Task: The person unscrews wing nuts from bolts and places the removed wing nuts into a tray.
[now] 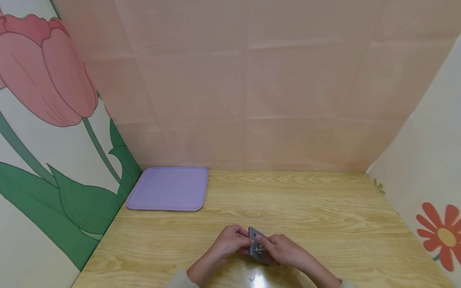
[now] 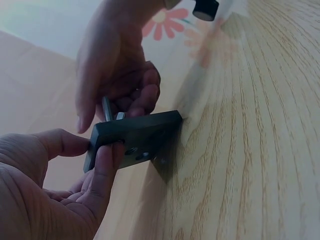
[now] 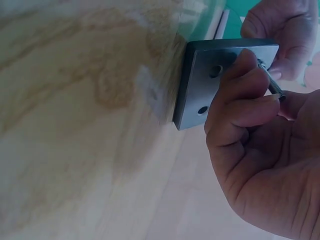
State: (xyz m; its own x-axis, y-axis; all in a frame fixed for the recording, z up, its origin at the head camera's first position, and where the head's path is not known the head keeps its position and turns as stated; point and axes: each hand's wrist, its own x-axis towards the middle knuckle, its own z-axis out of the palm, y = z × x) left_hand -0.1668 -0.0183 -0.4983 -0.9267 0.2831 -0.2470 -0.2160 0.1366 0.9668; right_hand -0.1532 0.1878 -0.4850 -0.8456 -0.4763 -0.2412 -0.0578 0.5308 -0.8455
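A dark grey metal plate (image 1: 251, 232) with several round holes stands on edge, one end low against the wooden table. My left hand (image 1: 232, 242) pinches its near end between thumb and fingers, as the left wrist view shows. Through one hole sticks a threaded screw (image 3: 272, 82), beside the curled fingers of my right hand (image 1: 284, 250). A second small bright metal piece (image 2: 120, 115), perhaps a nut or bolt head, sits next to the screw. My right fingertips reach the plate's face; their exact contact with the screw is partly hidden.
A purple tray (image 1: 169, 189) lies at the table's back left. The wooden table (image 1: 306, 200) meets a plain pinkish cloth (image 1: 252, 88) behind, with flower-printed walls (image 1: 414, 160) on the sides. A dark object (image 2: 205, 9) shows at the left wrist view's top edge.
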